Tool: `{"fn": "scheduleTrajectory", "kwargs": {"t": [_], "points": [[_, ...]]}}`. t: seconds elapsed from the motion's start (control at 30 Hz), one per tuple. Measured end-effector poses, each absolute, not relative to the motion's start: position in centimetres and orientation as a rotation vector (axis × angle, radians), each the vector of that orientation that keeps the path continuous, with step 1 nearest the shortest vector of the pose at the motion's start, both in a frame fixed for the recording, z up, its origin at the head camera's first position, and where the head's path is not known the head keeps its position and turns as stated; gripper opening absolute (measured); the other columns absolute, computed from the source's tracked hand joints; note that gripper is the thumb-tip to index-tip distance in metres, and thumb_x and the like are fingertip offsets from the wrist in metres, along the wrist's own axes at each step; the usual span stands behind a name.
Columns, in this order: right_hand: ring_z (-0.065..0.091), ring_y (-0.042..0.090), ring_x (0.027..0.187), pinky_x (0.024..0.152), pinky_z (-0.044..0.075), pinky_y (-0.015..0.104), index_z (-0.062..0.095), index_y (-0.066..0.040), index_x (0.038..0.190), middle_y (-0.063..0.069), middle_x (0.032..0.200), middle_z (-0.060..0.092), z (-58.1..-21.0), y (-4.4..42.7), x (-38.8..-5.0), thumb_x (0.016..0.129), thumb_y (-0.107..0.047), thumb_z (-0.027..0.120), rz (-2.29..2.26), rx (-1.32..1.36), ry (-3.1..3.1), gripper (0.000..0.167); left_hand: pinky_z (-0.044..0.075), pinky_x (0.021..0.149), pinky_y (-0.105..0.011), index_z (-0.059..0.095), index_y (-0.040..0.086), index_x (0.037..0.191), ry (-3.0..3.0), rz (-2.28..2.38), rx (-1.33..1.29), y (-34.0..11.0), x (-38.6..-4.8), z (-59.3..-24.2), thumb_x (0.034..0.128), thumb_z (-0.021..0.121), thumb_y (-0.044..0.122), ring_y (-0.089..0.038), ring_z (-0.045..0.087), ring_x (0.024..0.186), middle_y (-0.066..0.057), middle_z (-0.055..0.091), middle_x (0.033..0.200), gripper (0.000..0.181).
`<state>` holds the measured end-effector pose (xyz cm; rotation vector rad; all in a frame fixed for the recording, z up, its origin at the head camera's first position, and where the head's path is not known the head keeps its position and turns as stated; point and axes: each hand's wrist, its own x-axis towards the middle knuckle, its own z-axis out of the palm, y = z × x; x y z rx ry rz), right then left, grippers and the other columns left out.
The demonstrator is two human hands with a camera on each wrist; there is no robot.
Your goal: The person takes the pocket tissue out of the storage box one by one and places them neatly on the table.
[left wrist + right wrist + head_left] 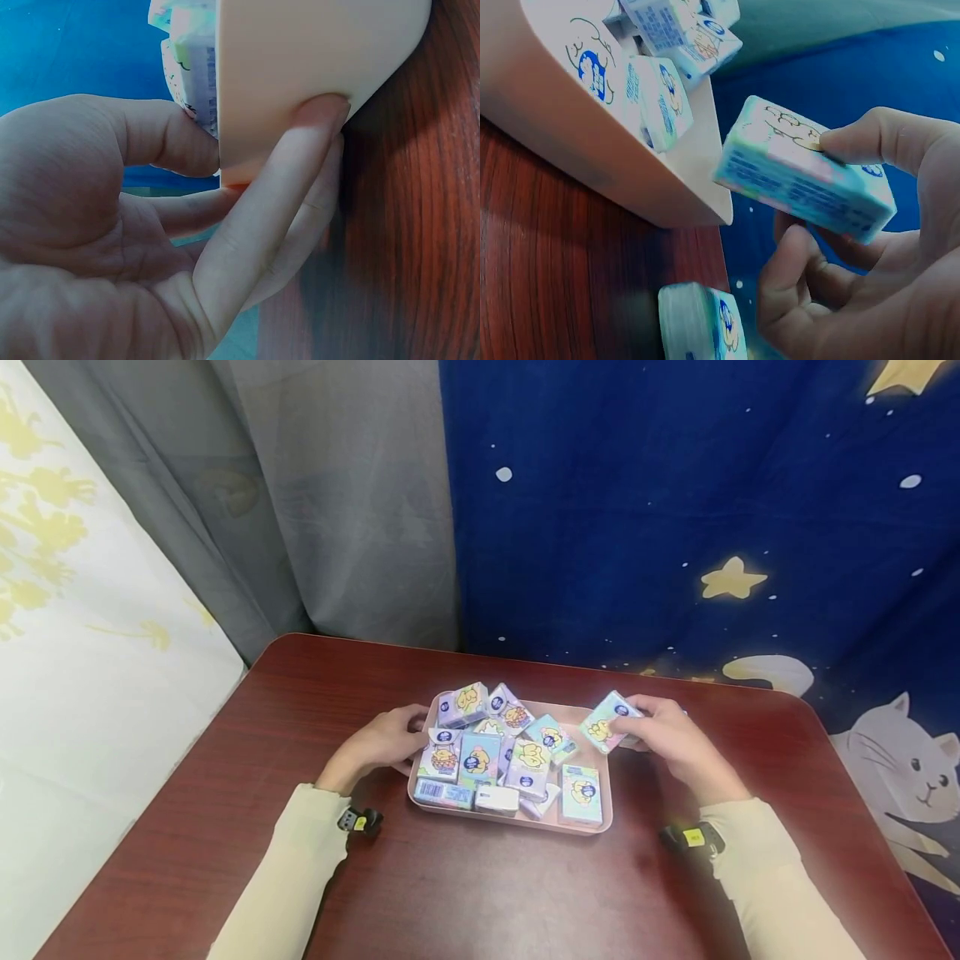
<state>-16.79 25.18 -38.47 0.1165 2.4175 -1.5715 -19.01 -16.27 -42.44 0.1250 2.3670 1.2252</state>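
Note:
A shallow pink tray (pixel 592 832) on the table holds several small pocket tissue packs in lilac, blue and white with cartoon prints. My left hand (pixel 384 739) grips the tray's left end. In the left wrist view, the thumb is at the rim and the other fingers (pixel 262 202) lie along the outer wall. Over the tray's right end, my right hand (pixel 667 735) pinches one tissue pack (pixel 802 169) between thumb and fingers, tilted and raised above the rim. Another tissue pack (pixel 701 322) lies on the table outside the tray, mostly hidden by the right hand in the head view.
The dark red-brown wooden table (pixel 487 893) stretches around the tray. Behind its far edge hang a grey curtain (pixel 360 510) and a blue curtain (pixel 600 527) with stars. White patterned cloth (pixel 112 652) is at the left.

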Motion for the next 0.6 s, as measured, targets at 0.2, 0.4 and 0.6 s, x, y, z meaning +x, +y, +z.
{"fn": "scheduleTrajectory", "kwargs": {"t": [0.2,0.4,0.6], "points": [[0.073,0.013,0.087,0.080,0.066,0.028,0.052,0.015,0.144,0.002,0.101,0.074,-38.6,27.0,-16.7,0.103,-0.008,0.068,-1.755,0.150,2.223,0.050,0.068,0.069,-0.040,0.046,-0.004,0.160,2.368,1.226,0.131,-16.2,-19.0,-42.4,0.1058,0.062,0.010,-0.027,0.076,0.087,-0.023,0.068,0.124,0.058],[0.073,0.015,0.094,0.085,0.066,0.030,0.039,0.014,0.156,0.004,0.110,0.071,-38.8,29.2,-16.6,0.108,-0.014,0.067,-1.768,0.167,2.176,0.062,0.069,0.069,-0.041,0.046,-0.004,0.160,2.363,1.228,0.128,-16.2,-19.0,-42.2,0.1055,0.062,0.010,-0.027,0.076,0.087,-0.024,0.068,0.124,0.058],[0.068,0.018,0.110,0.095,0.062,0.027,0.027,0.008,0.167,0.021,0.145,0.055,-39.0,31.7,-16.0,0.111,-0.025,0.068,-1.697,0.186,2.210,0.076,0.069,0.070,-0.041,0.046,-0.003,0.160,2.354,1.233,0.117,-16.2,-18.9,-42.2,0.1063,0.063,0.010,-0.027,0.076,0.087,-0.024,0.068,0.124,0.057]]}}
